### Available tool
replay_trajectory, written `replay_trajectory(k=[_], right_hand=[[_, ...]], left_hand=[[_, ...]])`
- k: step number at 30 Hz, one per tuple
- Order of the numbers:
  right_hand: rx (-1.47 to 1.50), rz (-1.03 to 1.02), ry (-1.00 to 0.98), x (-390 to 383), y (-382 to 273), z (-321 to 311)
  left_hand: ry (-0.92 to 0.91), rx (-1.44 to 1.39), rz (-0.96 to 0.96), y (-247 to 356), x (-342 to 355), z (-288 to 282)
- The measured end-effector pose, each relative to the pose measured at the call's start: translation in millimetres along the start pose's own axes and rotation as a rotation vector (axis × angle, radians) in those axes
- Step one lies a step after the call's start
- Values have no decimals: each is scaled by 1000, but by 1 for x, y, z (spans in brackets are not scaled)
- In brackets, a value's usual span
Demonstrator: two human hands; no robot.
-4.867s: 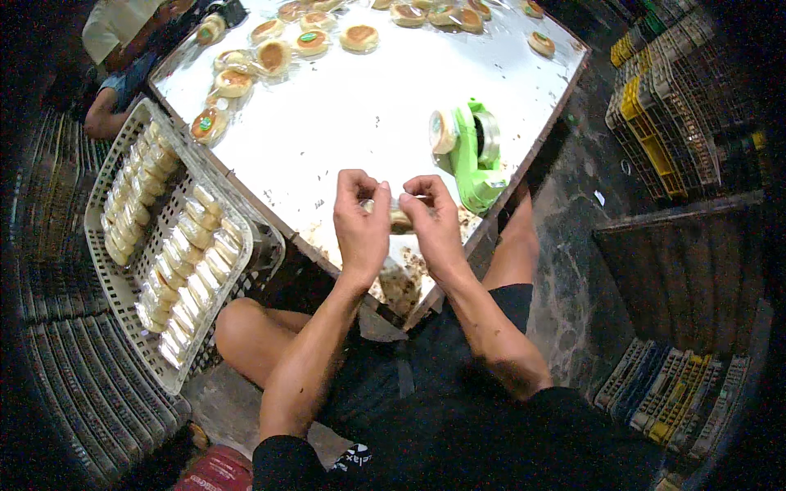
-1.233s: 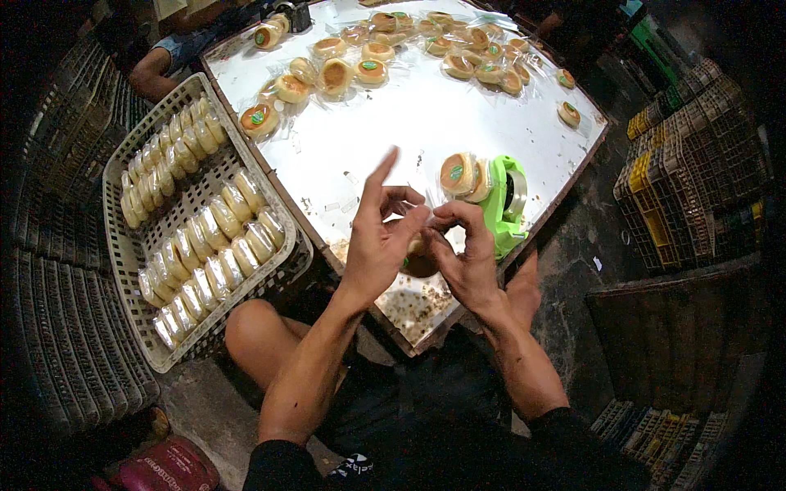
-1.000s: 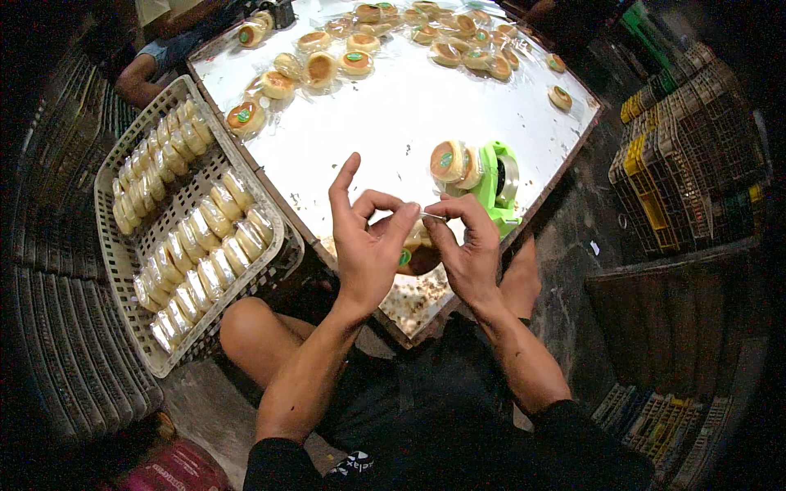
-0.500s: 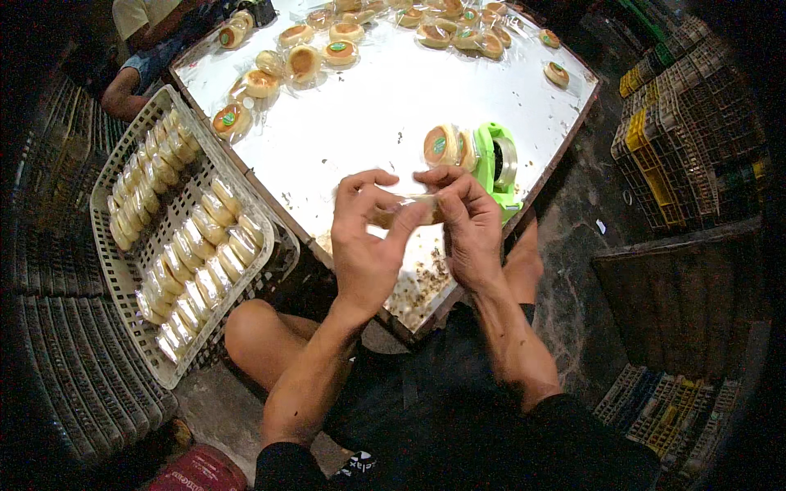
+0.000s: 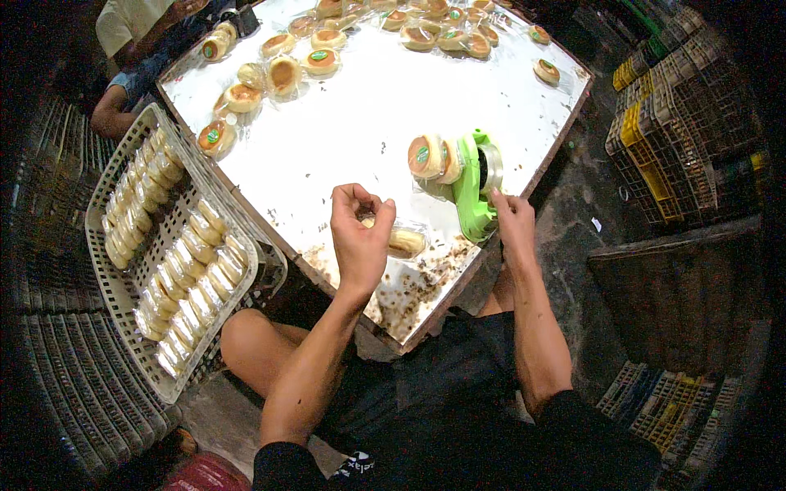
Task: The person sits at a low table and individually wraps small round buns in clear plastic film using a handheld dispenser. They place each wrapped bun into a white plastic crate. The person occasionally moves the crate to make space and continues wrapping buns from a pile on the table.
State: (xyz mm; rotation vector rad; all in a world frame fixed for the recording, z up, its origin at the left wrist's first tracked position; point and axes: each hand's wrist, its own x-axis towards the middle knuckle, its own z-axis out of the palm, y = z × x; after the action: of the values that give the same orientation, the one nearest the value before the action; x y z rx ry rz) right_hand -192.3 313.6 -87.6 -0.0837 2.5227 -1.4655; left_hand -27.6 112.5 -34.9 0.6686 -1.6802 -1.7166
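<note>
**Right hand (image 5: pixel 516 227) left the wrapper for the green tape dispenser (image 5: pixel 471 192)**

Half a second earlier both hands had been together at one wrapped bun (image 5: pixel 407 242); now they had parted. The right hand had gone across to the dispenser, its fingertips drawn together at the near edge of the tape roll (image 5: pixel 490 166). Whether any tape was caught between them was too small to tell.

The left hand (image 5: pixel 360 239) stayed behind with the bun, left of the dispenser and nearer the person. Its fingers were curled and its thumb bent in front of the wrapper, partly hiding it; whether it gripped the bun or merely rested there could not be told. The change suggested that the work had passed from handling the wrapper to the tape, with the left hand minding the bun alone.

Two stickered wrapped buns (image 5: pixel 427 158) stood side by side just left of the dispenser, as they had before. Beyond it, more wrapped buns (image 5: pixel 284 76) lay scattered along the far part of the white desk (image 5: pixel 352 139). Well to the dispenser's left, a pale plastic crate (image 5: pixel 169 229) held rows of wrapped buns.
</note>
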Motion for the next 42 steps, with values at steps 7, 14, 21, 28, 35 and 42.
replay_trajectory(k=[7, 14, 21, 28, 35, 42], right_hand=[[-93, -167, 238, -55, 12, -12], [389, -110, -138, -111, -38, 61], [619, -186, -166, -123, -87, 99], [757, 316, -820, -84, -78, 78], [285, -455, -250, -10, -84, 102], [456, -442, -295, 40, -141, 103]], left_hand=[[3, 10, -28, -17, -3, 0], [149, -87, -56, -22, -5, 5], [143, 82, 91, 1, -9, 4], [40, -315, -104, 3, 23, -6], [50, -311, -192, -37, 89, 16], [-41, -234, -209, -71, 103, 49]])
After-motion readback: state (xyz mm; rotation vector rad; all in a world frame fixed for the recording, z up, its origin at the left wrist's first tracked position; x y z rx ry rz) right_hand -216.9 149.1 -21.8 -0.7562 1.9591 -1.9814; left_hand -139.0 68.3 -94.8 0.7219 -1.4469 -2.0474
